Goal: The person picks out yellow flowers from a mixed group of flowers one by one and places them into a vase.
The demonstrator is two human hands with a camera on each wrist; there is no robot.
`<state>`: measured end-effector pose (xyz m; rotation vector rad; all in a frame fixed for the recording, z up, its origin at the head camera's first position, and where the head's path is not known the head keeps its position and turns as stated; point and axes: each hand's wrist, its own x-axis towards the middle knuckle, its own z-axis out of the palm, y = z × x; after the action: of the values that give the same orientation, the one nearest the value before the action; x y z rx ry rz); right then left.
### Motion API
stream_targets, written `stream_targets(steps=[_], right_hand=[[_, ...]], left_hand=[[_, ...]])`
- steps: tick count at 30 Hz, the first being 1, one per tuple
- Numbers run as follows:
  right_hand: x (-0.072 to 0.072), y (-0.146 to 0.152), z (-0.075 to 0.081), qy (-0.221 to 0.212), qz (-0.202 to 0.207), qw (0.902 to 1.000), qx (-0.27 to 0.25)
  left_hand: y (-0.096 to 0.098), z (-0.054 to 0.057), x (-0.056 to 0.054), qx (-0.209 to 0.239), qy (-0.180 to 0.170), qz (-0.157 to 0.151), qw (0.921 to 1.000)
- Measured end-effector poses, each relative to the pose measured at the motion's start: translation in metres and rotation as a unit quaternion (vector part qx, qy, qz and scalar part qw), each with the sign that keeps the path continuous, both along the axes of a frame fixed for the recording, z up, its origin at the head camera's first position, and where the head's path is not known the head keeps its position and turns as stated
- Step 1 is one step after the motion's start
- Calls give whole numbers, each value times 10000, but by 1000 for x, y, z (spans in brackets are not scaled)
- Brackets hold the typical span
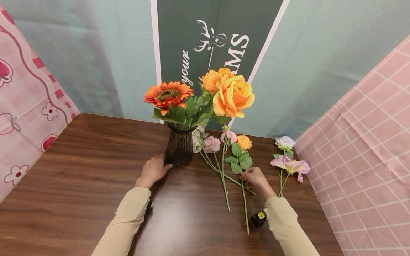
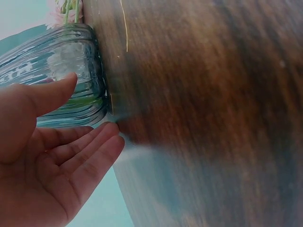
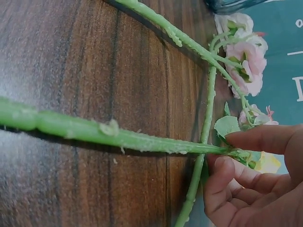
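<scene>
A dark ribbed glass vase [image 1: 179,149] holds an orange sunflower [image 1: 168,95], a large orange rose [image 1: 235,96] and other orange blooms. At its left side is my left hand [image 1: 154,170], thumb near the base; the left wrist view shows the fingers loosely extended beside the glass [image 2: 80,75]. My right hand [image 1: 255,179] pinches the green stem [image 3: 142,141] of a small orange rose [image 1: 244,142] just below its leaves. That stem lies low over the table and passes across another flower's stem [image 3: 194,184] in the right wrist view.
Pink flowers [image 1: 211,144] with crossing stems lie between the vase and my right hand. White [image 1: 285,142] and pale purple flowers [image 1: 291,165] lie at the right edge of the wooden table [image 1: 80,170]. Fabric backdrops [image 1: 362,142] border the table.
</scene>
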<state>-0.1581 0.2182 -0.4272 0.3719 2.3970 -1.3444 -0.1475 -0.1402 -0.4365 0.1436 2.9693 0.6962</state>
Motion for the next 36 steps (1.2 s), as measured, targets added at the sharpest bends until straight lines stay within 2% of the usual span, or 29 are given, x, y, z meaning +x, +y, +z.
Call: stream_targets(steps=[11,21,36], right_hand=[[-1,0,0,-30,27,9998,-216],[-1,3,7,-52,130,9990,-429],[-7,5,15,-194,-166,9968,-764]], left_hand=[[0,1,1,15,-37,-5,10000],[1,2,1,18,-44,-9,10000],[1,2,0,-22,10,-26,10000]])
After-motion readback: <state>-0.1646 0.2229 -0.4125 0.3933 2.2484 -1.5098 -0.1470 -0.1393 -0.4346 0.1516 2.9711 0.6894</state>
